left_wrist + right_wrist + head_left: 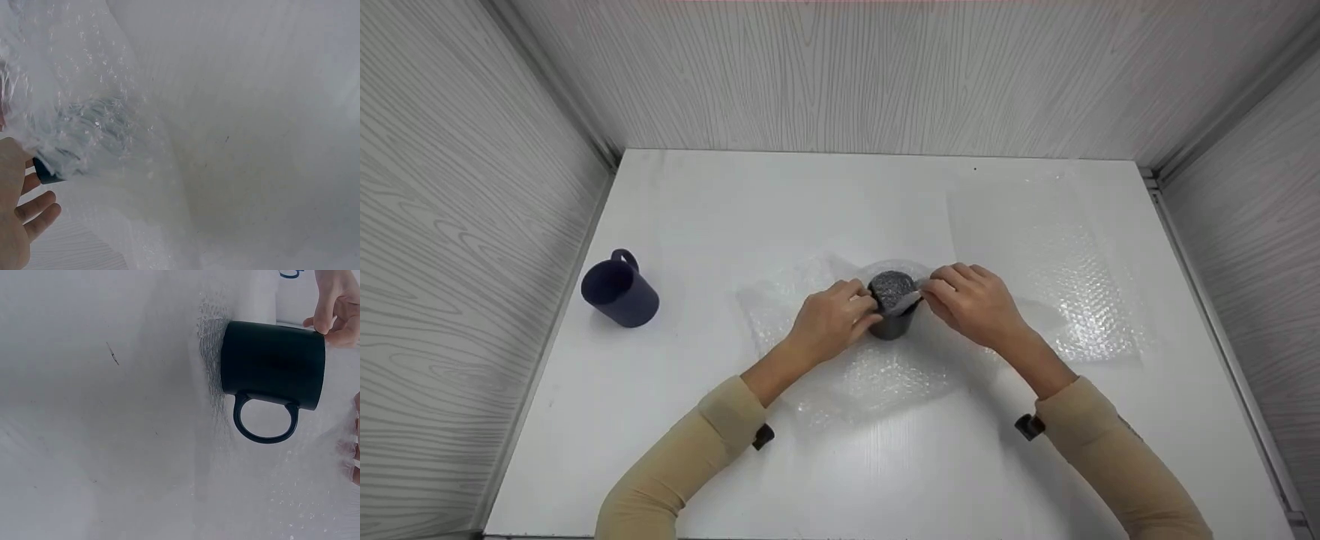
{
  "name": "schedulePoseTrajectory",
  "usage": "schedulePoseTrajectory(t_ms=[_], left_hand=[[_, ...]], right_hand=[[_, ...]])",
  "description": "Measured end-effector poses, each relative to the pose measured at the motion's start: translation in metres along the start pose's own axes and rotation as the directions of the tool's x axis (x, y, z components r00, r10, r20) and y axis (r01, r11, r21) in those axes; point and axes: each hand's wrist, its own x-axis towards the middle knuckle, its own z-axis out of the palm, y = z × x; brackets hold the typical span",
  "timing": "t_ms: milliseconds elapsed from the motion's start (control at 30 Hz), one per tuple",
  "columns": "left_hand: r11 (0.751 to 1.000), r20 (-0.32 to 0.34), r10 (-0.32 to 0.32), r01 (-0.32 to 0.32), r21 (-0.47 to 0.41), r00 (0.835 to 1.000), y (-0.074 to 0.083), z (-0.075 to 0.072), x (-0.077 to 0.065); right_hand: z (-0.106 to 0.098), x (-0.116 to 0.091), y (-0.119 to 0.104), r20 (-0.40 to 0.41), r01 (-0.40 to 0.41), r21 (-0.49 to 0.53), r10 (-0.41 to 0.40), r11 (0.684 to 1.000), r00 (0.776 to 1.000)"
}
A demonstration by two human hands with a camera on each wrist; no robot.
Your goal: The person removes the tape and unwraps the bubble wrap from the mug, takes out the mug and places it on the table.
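Note:
A dark mug (894,327) stands upright on a spread sheet of bubble wrap (896,379) at the table's middle. Crinkled grey-looking wrap covers its mouth. My left hand (832,319) holds the mug at its rim from the left, as the right wrist view also shows with the mug (273,363) and its handle. On the other side, my right hand (971,304) pinches a raised edge of the wrap beside the rim. Seen from the left wrist, clear wrap (95,129) hides most of the mug, and the left hand's (14,208) outer fingers are spread.
A blue mug (631,300) stands at the table's left, its handle toward the back. Another flat sheet of bubble wrap (1080,300) lies at the right. Wood-grain panels (840,75) enclose the white table (720,195) at the back and both sides.

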Motion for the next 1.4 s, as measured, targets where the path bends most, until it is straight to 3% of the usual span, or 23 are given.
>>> schedulePoseTrajectory(t_ms=[600, 1033, 1400], left_hand=[[1.0, -0.012, 0.01, -0.01, 0.004, 1.0, -0.001, 0.001, -0.001], [1.0, -0.001, -0.003, 0.003, 0.004, 1.0, 0.0, 0.001, -0.001], [1.0, -0.003, -0.003, 0.003, -0.002, 1.0, 0.0, 0.0, -0.001]], right_hand=[[-0.003, 0.005, 0.01, 0.021, -0.127, -0.087, 0.129, 0.988, 0.991], [0.001, 0.005, 0.018, -0.03, -0.162, -0.12, 0.159, 0.979, 0.987], [0.002, 0.005, 0.026, -0.006, -0.197, -0.155, 0.198, 0.968, 0.98]])
